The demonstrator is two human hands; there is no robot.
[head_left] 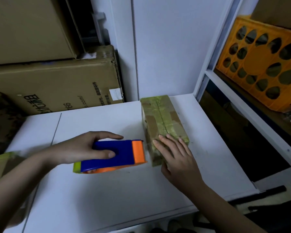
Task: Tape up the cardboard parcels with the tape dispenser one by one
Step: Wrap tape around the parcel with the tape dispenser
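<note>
Parcel [164, 125] sits toward the white table's [107, 190] far right corner, its near end pressed by the right hand [174, 153], fingers spread flat. Bare tabletop lies open to the near side and left. The left hand [81, 148] grips the blue-and-orange tape dispenser [111, 157] just left of the parcel. Greenish tape and brown patches cover the cardboard, a seam running lengthwise.
</note>
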